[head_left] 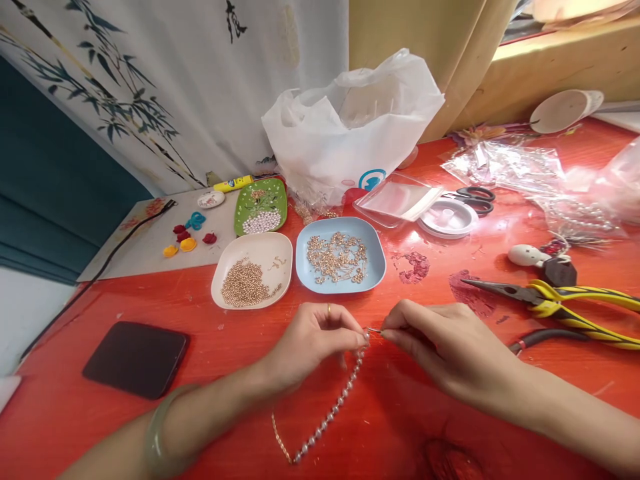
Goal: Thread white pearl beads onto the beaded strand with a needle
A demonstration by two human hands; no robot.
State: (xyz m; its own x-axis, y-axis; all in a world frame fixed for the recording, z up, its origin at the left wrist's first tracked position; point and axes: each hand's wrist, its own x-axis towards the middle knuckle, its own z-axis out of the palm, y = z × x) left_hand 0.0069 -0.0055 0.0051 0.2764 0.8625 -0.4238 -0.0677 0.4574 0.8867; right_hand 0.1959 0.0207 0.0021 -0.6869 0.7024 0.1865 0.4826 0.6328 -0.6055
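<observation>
My left hand [310, 343] pinches the upper end of a bracelet-like strand of pearl beads [331, 416] between thumb and forefinger. The strand hangs down in a curve, and a fine gold chain [281, 437] joins its lower end. A thin metal pin or wire [375, 331] spans the small gap between both hands. My right hand [445, 343] grips its other end with thumb and fingertips. Just beyond the hands are a blue tray [376, 250] of small gold findings and a cream tray [285, 257] of gold beads.
Yellow-handled needle-nose pliers [545, 300] and a black-handled tool [550, 337] lie right. Behind are scissors [475, 199], a white spool [450, 219], a plastic bag [345, 143] and a green tray [241, 207]. A dark phone [136, 359] rests at left.
</observation>
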